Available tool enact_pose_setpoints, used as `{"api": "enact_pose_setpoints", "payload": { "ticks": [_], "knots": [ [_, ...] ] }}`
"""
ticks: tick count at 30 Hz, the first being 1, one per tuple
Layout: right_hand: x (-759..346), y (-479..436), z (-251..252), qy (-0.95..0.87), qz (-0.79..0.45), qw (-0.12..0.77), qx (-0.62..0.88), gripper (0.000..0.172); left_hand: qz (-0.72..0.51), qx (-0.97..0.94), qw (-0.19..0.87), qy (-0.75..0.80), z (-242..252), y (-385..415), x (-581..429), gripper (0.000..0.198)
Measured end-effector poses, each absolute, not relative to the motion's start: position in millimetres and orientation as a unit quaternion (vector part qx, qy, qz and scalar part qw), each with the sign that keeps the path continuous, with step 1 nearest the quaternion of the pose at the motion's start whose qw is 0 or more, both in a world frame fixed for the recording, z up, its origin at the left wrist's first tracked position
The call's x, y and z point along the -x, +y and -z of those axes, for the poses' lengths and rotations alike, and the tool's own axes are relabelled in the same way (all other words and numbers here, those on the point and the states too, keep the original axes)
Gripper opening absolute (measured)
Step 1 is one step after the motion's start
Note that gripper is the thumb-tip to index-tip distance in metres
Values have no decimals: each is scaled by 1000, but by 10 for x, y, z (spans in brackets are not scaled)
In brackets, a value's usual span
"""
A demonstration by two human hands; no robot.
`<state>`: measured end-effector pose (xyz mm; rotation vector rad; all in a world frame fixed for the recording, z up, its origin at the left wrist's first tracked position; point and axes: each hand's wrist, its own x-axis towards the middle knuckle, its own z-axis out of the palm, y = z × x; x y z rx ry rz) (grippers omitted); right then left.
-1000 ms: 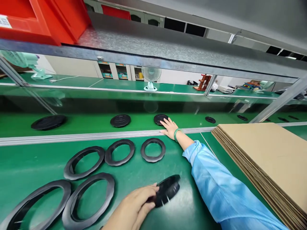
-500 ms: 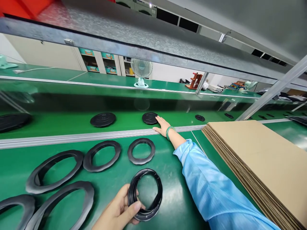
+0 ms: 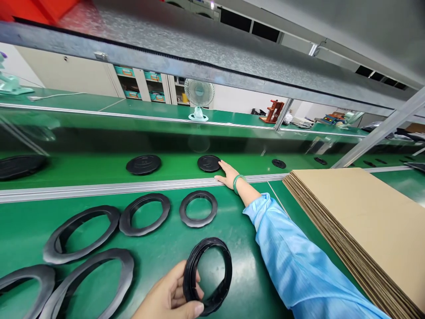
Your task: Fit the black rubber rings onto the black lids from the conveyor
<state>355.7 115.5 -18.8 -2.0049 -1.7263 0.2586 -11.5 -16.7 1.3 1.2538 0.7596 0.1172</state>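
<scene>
My left hand (image 3: 171,292) grips a black plastic ring (image 3: 226,279) by its left side, thumb at the front, above the green bench. Reaching forward, my right hand (image 3: 229,175) has its fingers outstretched at the right edge of a black round disc (image 3: 208,164) on the green belt. The fingertips meet the disc's edge in view; I cannot tell whether they touch it. A smaller black ring (image 3: 183,217) lies flat on the bench between my hands. Left of it are another ring (image 3: 126,221) and several larger ones with wavy rims.
More black discs lie along the belt, one (image 3: 143,165) to the left and small ones to the right. A metal rail (image 3: 99,189) edges the belt. A stack of cardboard sheets (image 3: 358,212) stands right of my sleeve. A metal shelf (image 3: 199,48) hangs overhead.
My left hand has moved slightly right and turned the ring a little. My right hand stays at the disc. The whole view has shifted slightly.
</scene>
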Motion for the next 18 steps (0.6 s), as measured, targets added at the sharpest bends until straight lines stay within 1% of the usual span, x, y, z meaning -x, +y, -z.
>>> {"api": "enact_pose_setpoints", "payload": {
  "ticks": [4,6,13,18],
  "knots": [
    [-3555,1163,186,-624,-99,234,739,79,-44,-611,722,321,0,-132,132,27],
    [-3555,1169,190,-621,-101,231,742,79,-41,-635,702,320,21,-118,141,25],
    [-3545,1154,178,-618,-108,223,746,75,-51,-650,688,319,134,-111,166,27],
    [-3541,1133,162,-616,-110,213,750,75,-66,-631,695,339,89,-152,142,30]
  ]
}}
